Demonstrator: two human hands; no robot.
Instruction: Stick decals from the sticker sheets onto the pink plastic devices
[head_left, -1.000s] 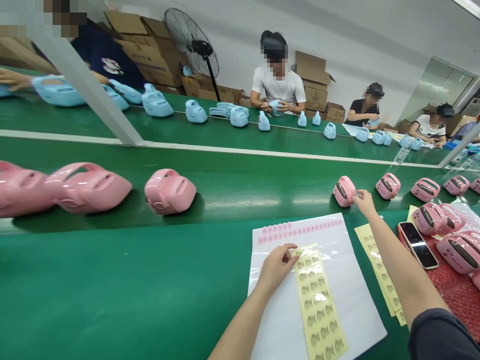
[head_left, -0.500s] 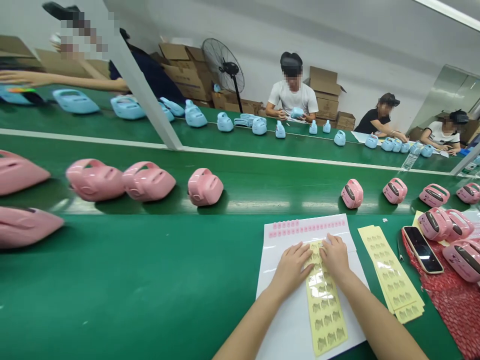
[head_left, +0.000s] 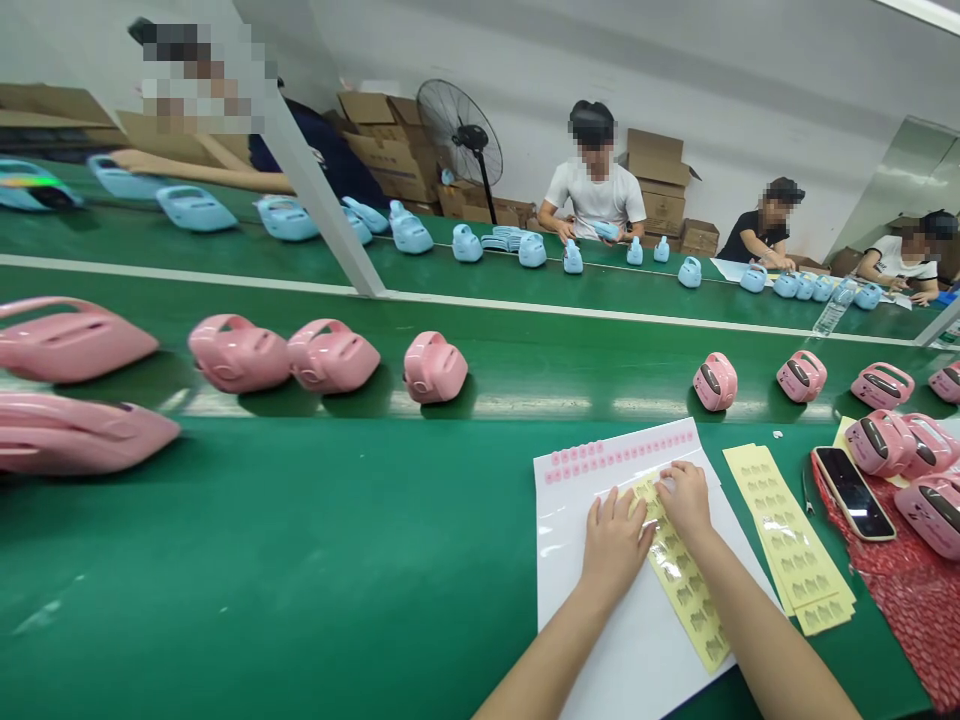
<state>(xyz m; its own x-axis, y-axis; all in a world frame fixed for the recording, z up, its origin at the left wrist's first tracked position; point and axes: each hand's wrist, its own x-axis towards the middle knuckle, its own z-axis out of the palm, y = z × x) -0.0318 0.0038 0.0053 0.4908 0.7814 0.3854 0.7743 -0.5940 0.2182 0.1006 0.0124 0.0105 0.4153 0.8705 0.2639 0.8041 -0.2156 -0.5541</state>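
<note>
A yellow sticker sheet [head_left: 691, 590] with rows of small printed stickers lies slanted on white paper [head_left: 592, 660]. My left hand [head_left: 616, 540] rests flat with its fingers spread, the fingertips touching the sheet's upper left edge. At the sheet's top end, my right hand [head_left: 686, 505] has bent fingers closed on its upper right corner; the exact fingertip contact is partly hidden. Rows of small pink stickers [head_left: 622, 455] run along the top of the white paper, under a glossy clear layer.
More yellow sticker sheets [head_left: 787, 540] lie to the right, beside tweezers [head_left: 808, 492] and a phone [head_left: 855, 492] on red bubble wrap [head_left: 900, 610]. Pink plastic housings [head_left: 435, 368] stand along the belt [head_left: 525, 375]. Across it, co-workers sit by light-blue housings [head_left: 409, 230]. A metal post [head_left: 322, 180] rises at left.
The sticker sheet has turned, its lower end swinging right under my right forearm. My hands stay at its top end. The view has shifted slightly left.
</note>
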